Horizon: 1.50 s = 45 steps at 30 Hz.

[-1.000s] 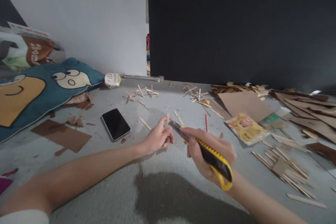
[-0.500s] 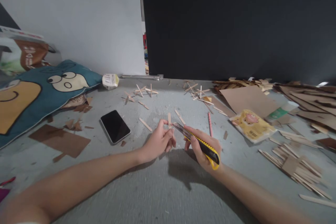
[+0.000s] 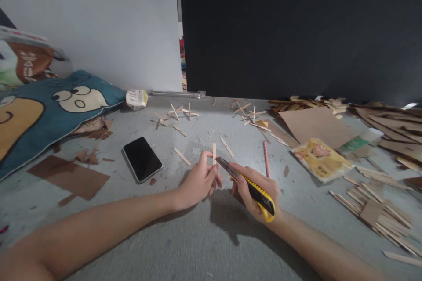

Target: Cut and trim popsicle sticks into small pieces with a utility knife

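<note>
Much open surface (image 3: 165, 248) borders left fingers (image 3: 211, 174) pinching a stick (image 3: 214, 150), its edge beside the cutter (image 3: 256, 192) right fingers (image 3: 243, 188) clasp.

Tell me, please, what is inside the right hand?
The right hand holds a cutter knife; its blade and rear end show. The fingers hide part of the handle.

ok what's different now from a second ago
The right hand has come lower and a little leftward with the yellow-and-black plastic box cutter. Nothing was taken hold of or let go: the left hand still pinches the small, flat, pale wooden stick. The rectangular black-screened phone stayed put.
</note>
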### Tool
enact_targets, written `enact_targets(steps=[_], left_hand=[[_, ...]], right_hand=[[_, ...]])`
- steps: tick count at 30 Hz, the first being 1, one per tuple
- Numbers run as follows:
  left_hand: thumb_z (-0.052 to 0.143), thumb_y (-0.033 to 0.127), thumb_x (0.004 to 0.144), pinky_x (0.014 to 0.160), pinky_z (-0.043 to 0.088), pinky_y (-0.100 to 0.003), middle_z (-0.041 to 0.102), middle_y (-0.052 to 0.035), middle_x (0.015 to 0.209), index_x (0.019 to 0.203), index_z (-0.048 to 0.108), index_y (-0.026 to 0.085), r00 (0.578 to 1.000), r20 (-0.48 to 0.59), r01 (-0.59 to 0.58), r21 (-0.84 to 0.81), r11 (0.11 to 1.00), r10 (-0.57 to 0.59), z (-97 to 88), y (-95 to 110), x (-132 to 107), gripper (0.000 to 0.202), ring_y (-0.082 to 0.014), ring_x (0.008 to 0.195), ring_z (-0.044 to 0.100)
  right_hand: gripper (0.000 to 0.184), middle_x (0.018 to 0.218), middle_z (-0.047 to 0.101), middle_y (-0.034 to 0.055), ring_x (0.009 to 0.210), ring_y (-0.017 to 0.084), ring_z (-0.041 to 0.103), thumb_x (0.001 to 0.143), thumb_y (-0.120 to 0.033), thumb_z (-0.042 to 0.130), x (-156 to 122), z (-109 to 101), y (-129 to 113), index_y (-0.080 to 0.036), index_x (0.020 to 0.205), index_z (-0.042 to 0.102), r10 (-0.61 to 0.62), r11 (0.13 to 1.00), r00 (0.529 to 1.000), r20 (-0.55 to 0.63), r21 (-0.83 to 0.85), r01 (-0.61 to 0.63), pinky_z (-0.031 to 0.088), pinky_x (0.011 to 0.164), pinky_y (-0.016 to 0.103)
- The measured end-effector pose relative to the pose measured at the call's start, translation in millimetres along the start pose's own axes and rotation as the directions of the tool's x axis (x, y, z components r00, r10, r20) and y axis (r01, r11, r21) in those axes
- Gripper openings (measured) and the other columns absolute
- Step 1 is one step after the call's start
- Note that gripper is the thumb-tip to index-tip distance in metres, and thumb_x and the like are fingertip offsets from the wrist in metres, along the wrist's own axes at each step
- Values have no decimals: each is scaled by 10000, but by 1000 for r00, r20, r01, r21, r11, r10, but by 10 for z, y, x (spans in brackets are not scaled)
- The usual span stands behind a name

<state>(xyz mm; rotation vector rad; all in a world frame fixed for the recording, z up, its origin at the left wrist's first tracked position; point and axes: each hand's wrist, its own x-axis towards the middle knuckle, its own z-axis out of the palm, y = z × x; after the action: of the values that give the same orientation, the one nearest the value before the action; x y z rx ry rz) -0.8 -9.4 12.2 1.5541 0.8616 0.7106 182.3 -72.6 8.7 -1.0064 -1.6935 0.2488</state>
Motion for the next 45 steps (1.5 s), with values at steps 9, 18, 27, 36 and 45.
enact_targets(steps=[9,18,27,36,45], left_hand=[[386,432,1102,517,420,-246,606,60,679,1198,374,246,997,-25,-72,166,984,78,14,-12,-40,210,-131,510,525],[347,602,1088,468,395,-242,593,85,665,1110,339,262,999,-18,-33,-20,999,33,44,30,-14,341,-109,441,474],[414,654,1061,473,419,-250,610,79,693,1076,325,269,1000,2,-17,-181,983,18,50,0,0,395,-114,471,512],[459,691,1035,479,414,-244,637,73,709,1060,311,265,1000,-7,-18,-253,967,16,32,-24,37,451,-107,487,530],[429,703,1042,477,410,-248,654,63,729,1030,282,276,999,11,-40,-219,975,44,6,-23,41,451,-106,475,527]], right_hand=[[319,697,730,-19,562,123,708,1054,-159,530,-10,33,-100,-228,1287,737,31,999,999,-43,24,-30,601,590,231],[371,744,706,-15,560,105,668,1037,-122,541,-36,50,-64,-225,1353,706,-36,999,999,-36,-5,36,588,584,219],[473,840,677,18,620,129,662,1032,-96,532,-72,78,-74,-251,1467,630,-60,998,998,3,-10,60,588,582,251],[463,889,694,46,698,137,698,1047,-107,520,-35,105,-82,-223,1485,615,-80,997,996,37,-7,81,621,668,246],[321,768,727,3,606,127,694,1073,-211,539,-22,114,-89,-228,1339,718,80,994,996,-47,81,-76,606,625,246]])
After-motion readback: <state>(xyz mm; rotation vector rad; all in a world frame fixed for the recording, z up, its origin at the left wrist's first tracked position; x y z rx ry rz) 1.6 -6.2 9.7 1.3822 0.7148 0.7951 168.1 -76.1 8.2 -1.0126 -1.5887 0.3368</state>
